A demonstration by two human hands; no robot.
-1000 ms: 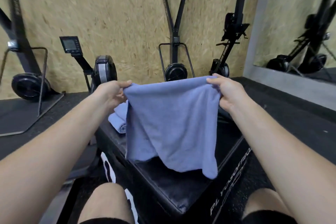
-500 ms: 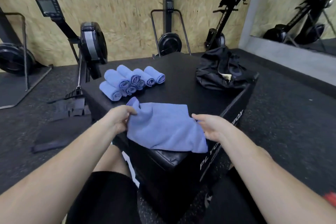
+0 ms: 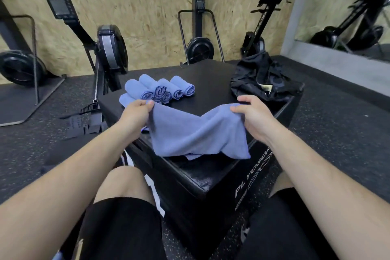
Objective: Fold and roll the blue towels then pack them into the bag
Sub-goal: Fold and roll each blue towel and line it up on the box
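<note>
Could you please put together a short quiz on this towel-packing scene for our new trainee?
1. True or false: the left hand and the right hand both grip the unrolled towel.
2. Where does the black bag sit? A) on the floor; B) on the black box, at its far right corner; C) on the person's lap.
3. Fill in: in the head view, the rolled towels lie to the bag's ____.
Key: 1 true; 2 B; 3 left.

The head-worn camera looks forward and down from close above onto the black box (image 3: 211, 82).
</note>
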